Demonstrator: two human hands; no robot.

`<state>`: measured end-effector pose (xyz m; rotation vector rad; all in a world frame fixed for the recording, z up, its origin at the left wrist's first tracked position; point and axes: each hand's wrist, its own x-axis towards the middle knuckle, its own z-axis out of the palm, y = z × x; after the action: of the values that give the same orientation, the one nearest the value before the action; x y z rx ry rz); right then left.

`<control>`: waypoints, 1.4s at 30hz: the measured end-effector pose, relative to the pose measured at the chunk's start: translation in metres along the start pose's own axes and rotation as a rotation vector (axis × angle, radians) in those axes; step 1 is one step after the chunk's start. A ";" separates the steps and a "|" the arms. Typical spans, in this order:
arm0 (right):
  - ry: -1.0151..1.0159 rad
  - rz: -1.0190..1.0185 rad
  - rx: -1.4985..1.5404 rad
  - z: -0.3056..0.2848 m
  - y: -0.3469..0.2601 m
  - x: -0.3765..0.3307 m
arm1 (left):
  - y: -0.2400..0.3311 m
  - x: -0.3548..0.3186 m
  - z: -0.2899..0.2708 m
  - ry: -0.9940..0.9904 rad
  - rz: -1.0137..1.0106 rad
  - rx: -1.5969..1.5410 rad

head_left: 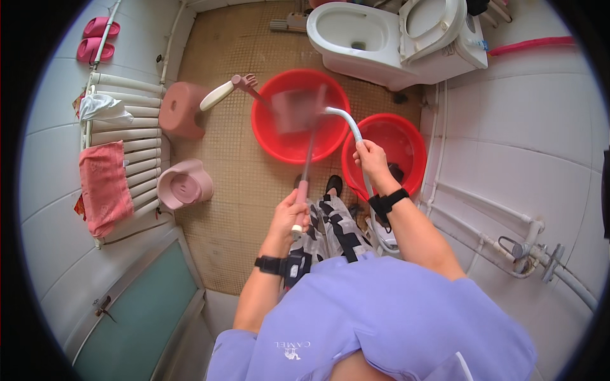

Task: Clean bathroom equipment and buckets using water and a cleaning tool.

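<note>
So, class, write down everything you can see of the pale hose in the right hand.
The hose is a slim, greyish-white tube, apparently flexible plastic. The right hand grips it below its end. Beyond the hand it bends left, its free end over the left red basin; below, it runs down beside the patterned trousers. Whether water is coming out cannot be told.

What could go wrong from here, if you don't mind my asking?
The hose in the right hand ends over the farther red basin, so any water might splash onto the tiled floor and make it slippery near the shoes. The pole in the left hand, blurred toward its far end, could knock that basin.
</note>
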<state>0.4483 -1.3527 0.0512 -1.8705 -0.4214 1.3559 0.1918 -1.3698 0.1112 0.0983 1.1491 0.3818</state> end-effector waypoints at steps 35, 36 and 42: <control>0.026 -0.327 -0.074 -0.051 -0.128 -0.104 | 0.148 0.120 0.160 -0.133 0.051 -0.800; 0.041 -0.332 -0.064 -0.056 -0.137 -0.114 | 0.151 0.122 0.169 -0.168 0.085 -0.703; 0.072 -0.421 0.005 -0.074 -0.169 -0.163 | 0.176 0.130 0.202 -0.171 0.173 -0.062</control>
<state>0.4827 -1.3794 0.2936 -1.6994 -0.7265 1.0023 0.3770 -1.1375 0.1294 0.1733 0.9621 0.5512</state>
